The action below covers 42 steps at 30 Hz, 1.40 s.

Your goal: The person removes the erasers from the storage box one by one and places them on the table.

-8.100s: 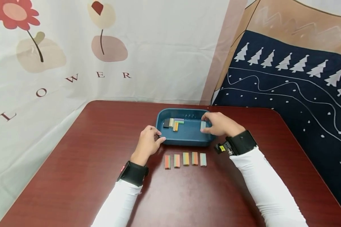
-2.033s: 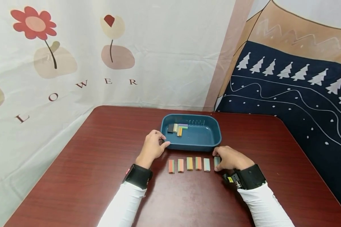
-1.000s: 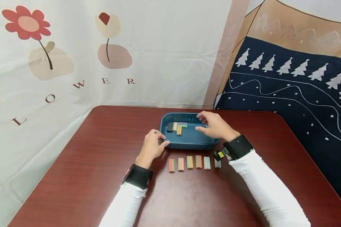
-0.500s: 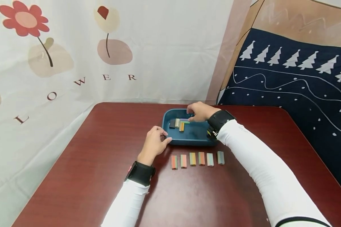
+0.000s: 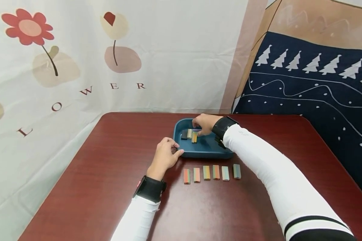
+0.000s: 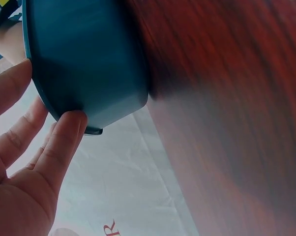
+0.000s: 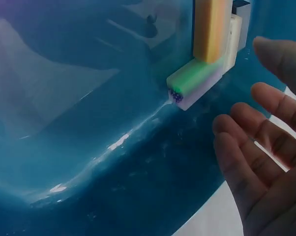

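Observation:
My left hand (image 5: 166, 155) grips the front left corner of a blue tray (image 5: 208, 154); in the left wrist view its fingertips (image 6: 72, 120) lie against the tray's outer wall. Inside the tray, a dark block (image 5: 184, 135), a cream block (image 5: 189, 133), an orange-yellow block (image 5: 194, 137) and a purple-and-green block (image 7: 197, 81) sit close together at the left. Reaching over the tray from the right, my right hand (image 5: 208, 122) is beside the purple-and-green block. The right wrist view shows its fingers (image 7: 236, 147) spread, holding nothing, with a gap to the blocks.
In front of the tray, several two-tone blocks stand in a row, from a red-and-green block (image 5: 186, 176) at the left to a grey-green block (image 5: 237, 171) at the right. The reddish-brown table (image 5: 114, 144) ends at a white curtain (image 5: 181, 83) behind.
The right hand put the grey-green block at the row's right end, let go, and moved up and left over the tray to the blocks inside. The left hand stays at the tray's corner.

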### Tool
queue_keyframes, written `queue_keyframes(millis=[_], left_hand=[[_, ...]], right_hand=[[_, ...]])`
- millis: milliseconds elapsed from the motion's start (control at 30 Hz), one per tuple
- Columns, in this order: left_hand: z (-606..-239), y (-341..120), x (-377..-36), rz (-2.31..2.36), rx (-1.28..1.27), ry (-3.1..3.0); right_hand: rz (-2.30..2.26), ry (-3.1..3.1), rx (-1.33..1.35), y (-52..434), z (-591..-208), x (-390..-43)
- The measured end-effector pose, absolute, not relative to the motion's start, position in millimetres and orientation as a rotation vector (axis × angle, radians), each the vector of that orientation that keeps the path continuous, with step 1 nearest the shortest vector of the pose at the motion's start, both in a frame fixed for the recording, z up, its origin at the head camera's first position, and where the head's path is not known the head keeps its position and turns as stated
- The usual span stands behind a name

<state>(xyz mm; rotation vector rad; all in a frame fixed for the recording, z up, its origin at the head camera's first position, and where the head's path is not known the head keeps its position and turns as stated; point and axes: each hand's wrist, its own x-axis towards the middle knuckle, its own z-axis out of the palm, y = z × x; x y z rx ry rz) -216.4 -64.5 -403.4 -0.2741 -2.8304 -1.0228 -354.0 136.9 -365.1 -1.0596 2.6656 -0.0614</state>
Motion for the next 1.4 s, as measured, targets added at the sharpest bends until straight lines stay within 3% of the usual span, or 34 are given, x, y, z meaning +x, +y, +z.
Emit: queue_keyframes(millis=[633, 1400], left_hand=[[-411.1, -60.9, -215.9, -1.020, -0.304, -2.811], [-407.1, -57.8, -218.5, -1.000, -0.283, -2.826]], right_hand=[[0.085, 2.677, -1.101, 123.0, -397.4, -353.2], [0.019, 2.626, -1.078, 123.2, -391.1, -352.1]])
